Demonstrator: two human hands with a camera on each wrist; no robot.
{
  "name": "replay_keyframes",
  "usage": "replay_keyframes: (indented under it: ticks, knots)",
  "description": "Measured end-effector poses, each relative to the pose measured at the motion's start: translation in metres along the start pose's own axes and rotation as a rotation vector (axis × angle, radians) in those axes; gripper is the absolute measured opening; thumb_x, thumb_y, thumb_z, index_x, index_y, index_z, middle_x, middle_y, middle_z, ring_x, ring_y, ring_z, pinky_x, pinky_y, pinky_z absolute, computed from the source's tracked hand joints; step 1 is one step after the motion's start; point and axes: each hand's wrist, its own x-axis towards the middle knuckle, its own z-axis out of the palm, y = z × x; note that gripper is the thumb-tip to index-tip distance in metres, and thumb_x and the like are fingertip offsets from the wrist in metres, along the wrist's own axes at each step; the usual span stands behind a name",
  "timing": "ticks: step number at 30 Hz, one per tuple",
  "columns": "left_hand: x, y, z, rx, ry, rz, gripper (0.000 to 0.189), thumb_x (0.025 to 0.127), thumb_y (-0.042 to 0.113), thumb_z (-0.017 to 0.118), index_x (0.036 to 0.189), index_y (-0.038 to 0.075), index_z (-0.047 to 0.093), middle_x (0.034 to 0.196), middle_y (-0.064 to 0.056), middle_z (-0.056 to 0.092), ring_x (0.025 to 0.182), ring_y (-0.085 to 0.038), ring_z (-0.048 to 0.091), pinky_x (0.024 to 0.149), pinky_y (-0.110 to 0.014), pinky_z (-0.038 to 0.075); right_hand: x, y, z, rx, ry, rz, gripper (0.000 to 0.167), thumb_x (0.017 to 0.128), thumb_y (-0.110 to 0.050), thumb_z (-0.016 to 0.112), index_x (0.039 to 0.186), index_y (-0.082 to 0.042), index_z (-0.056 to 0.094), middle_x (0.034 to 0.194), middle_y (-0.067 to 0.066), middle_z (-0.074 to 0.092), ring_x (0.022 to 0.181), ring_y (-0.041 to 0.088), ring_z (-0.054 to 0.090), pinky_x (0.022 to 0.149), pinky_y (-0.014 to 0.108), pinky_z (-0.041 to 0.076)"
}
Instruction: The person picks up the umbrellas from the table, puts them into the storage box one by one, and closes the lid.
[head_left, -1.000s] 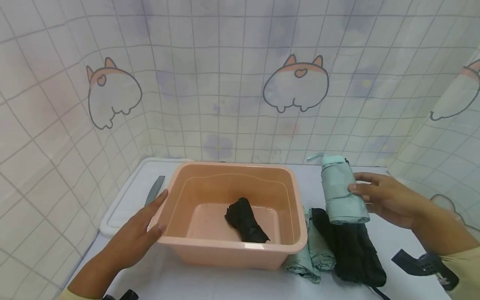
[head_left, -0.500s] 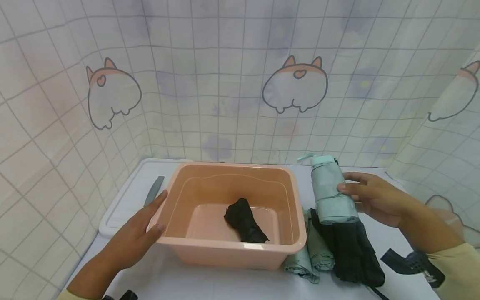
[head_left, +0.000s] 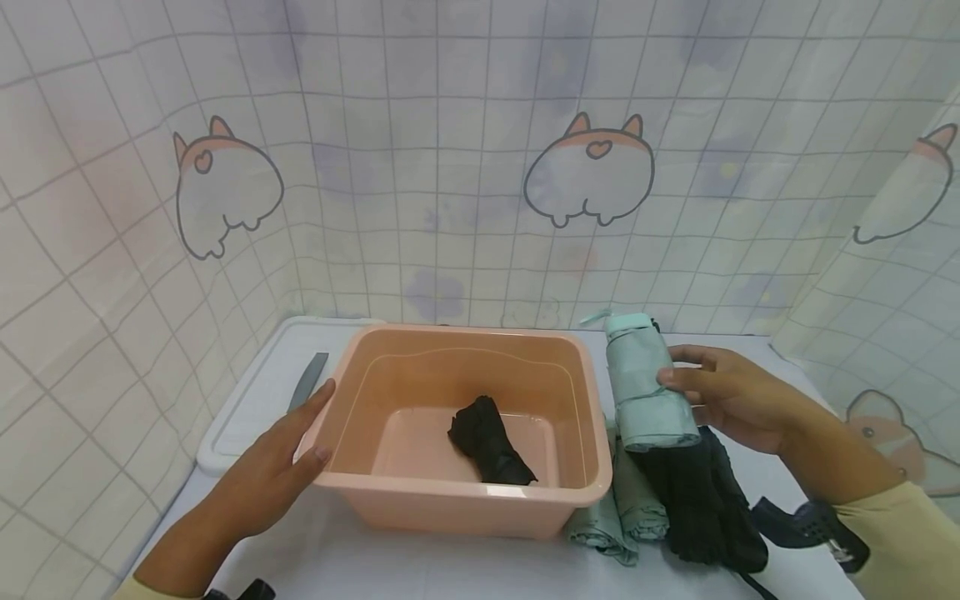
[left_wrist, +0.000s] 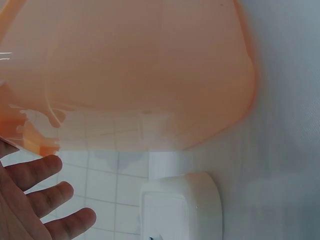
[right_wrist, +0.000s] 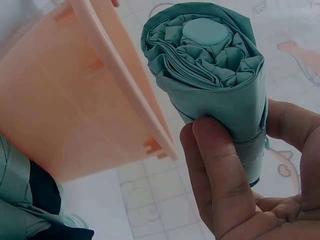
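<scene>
Table: white, its bare front strip [head_left: 450, 571] nearest.
Right cuff: yellow sleeve [head_left: 892, 533], with a black strap [head_left: 810, 525] at the wrist.
Green rolls: 2 rolls [head_left: 641, 508] on the table, side by side, partly hidden by the basin's right corner.
Black bundles: folded fabric [head_left: 708, 508] right of the rolls, a cord trailing forward; exact count unclear.
Left hand: fingers extended, not clenched [head_left: 273, 467], resting against the basin's left side.
Right hand: thumb and fingers grasp [head_left: 738, 400] the green umbrella.
Green umbrella: folded, tilted [head_left: 651, 387], held over the far ends of the black bundles, outside the basin.
Basin: peach plastic, its right wall standing between umbrella and interior; front rim [head_left: 420, 482] unobstructed.
Inside basin: 1 black bundle [head_left: 491, 442], slanted on the floor.
Board: white [head_left: 243, 408], left behind the basin, which covers part of it.
Knife: grey blade [head_left: 309, 382] on the board, lower end behind the left hand.
Backdrop: gridded curtain [head_left: 450, 183] with 3 corgi rumps.
</scene>
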Motion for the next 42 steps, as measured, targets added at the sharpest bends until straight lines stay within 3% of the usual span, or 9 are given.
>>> replay_keyframes:
  ticks: [7, 20, 42]
  knots:
    - [0.000, -0.001, 0.000, -0.015, -0.002, 0.018, 0.069, 0.107, 0.031, 0.050, 0.166, 0.029, 0.015, 0.167, -0.011, 0.026, 0.146, -0.048, 0.030, 0.105, -0.076, 0.029, 0.003, -0.001, 0.006, -0.002, -0.005, 0.016, 0.078, 0.104, -0.026, 0.057, 0.158, 0.003, 0.008, 0.145, 0.030, 0.042, 0.122, 0.036, 0.058, 0.098, 0.044, 0.053]
    - [0.000, 0.001, -0.001, -0.006, -0.003, -0.004, 0.068, 0.107, 0.033, 0.049, 0.166, 0.029, 0.015, 0.164, -0.017, 0.030, 0.144, -0.050, 0.032, 0.104, -0.076, 0.030, 0.010, -0.004, 0.019, -0.010, -0.008, 0.033, 0.078, 0.102, -0.027, 0.062, 0.156, 0.003, 0.015, 0.143, 0.027, 0.047, 0.122, 0.037, 0.058, 0.099, 0.047, 0.052]
    - [0.000, 0.000, 0.000, -0.022, 0.000, -0.010, 0.068, 0.107, 0.033, 0.050, 0.166, 0.031, 0.016, 0.165, -0.014, 0.029, 0.145, -0.049, 0.031, 0.104, -0.077, 0.029, 0.019, -0.003, 0.032, -0.004, -0.017, 0.056, 0.076, 0.101, -0.027, 0.066, 0.154, 0.003, 0.021, 0.139, 0.026, 0.051, 0.118, 0.037, 0.059, 0.098, 0.048, 0.052]
